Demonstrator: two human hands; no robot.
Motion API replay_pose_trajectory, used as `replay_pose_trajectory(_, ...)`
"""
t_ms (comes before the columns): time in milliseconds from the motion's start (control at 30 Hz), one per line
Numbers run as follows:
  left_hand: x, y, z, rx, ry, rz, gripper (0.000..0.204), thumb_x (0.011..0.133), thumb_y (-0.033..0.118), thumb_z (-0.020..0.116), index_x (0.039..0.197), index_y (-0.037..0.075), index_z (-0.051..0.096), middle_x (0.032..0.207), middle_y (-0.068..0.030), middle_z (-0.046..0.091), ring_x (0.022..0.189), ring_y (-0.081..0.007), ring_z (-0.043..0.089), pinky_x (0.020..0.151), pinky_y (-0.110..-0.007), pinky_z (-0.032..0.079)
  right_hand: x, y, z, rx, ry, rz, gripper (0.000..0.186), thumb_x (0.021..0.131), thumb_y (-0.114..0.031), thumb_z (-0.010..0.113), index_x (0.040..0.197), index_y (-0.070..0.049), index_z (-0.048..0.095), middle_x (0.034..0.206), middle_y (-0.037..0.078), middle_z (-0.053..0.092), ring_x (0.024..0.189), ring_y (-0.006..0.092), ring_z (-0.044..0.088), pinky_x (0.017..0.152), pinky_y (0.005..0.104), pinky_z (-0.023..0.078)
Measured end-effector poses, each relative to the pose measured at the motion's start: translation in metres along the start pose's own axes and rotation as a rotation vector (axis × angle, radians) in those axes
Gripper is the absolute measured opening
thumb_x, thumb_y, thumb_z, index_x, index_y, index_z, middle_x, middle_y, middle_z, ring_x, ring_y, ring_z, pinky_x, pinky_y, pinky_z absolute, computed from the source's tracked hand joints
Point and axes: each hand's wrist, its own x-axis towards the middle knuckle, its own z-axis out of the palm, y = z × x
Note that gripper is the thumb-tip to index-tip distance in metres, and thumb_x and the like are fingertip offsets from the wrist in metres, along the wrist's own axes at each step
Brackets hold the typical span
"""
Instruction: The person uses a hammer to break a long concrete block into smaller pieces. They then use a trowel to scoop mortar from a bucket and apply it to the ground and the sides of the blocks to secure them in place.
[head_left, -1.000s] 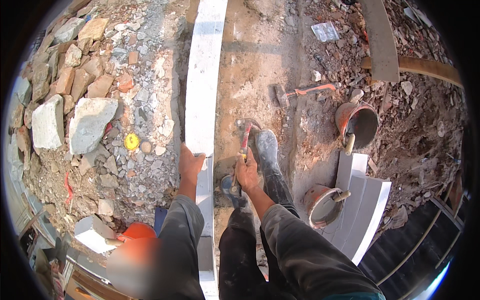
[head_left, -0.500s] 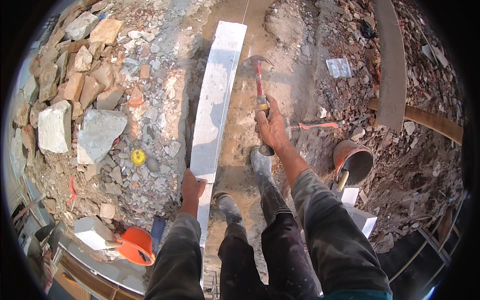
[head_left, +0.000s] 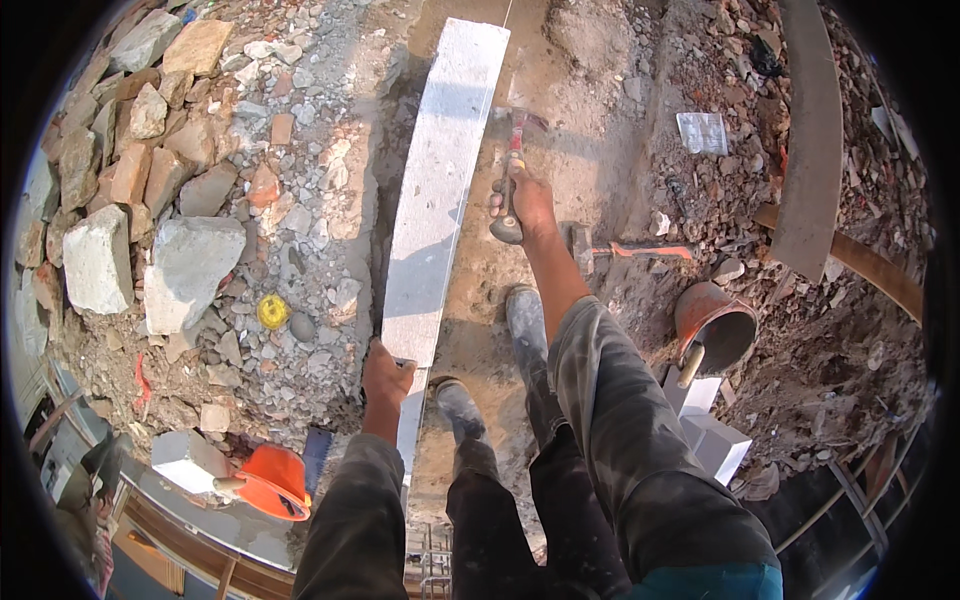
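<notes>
My right hand [head_left: 532,208] is wrapped round the grip of a claw hammer [head_left: 517,145], raised just right of a row of pale grey-white blocks [head_left: 440,190]. The hammer's head points away from me and is smeared by motion. My left hand [head_left: 386,378] is closed at the row's left edge, at the joint between a longer stretch and a nearer block [head_left: 411,420]. A small dark edge shows at its fingertips, but what the fingers hold is too small to tell. A taut string runs along the row's far end.
Rubble and large stones [head_left: 195,270] lie left, with a yellow round object [head_left: 272,311]. Nearer are an orange bowl-like container [head_left: 275,480] and a white block [head_left: 188,460]. To the right lie an orange-handled hammer [head_left: 640,250], a bucket [head_left: 690,305] and planks [head_left: 812,130].
My right hand has turned and shifted slightly left with the claw hammer, bringing it closer to the blocks. My left hand stays at the joint. The whole view has shifted a little.
</notes>
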Motion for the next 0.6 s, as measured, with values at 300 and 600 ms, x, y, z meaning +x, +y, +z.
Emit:
replay_pose_trajectory(300,-0.006,0.003,0.003,-0.026,-0.046,-0.014,0.066,0.071,0.018,0.078,0.121,-0.008,0.045,0.115,-0.0308,0.059,0.112,-0.0436,0.057,0.095,-0.045,0.046,0.033,0.008,-0.011,-0.089,-0.025,0.072,0.020,0.100,-0.021,0.045,0.111,-0.004,0.048,0.077,0.009,0.055,0.052,0.0160,0.053,0.043,0.0327,0.048)
replay_pose_trajectory(600,0.000,0.011,0.006,-0.072,-0.054,0.000,0.072,0.071,0.018,0.078,0.126,-0.011,0.042,0.120,-0.0320,0.057,0.115,-0.0436,0.056,0.098,-0.043,0.044,0.021,0.000,-0.018,-0.180,-0.018,0.007,0.023,0.100,-0.028,0.050,0.111,-0.007,0.049,0.073,0.006,0.054,0.051,0.0139,0.054,0.042,0.0293,0.047)
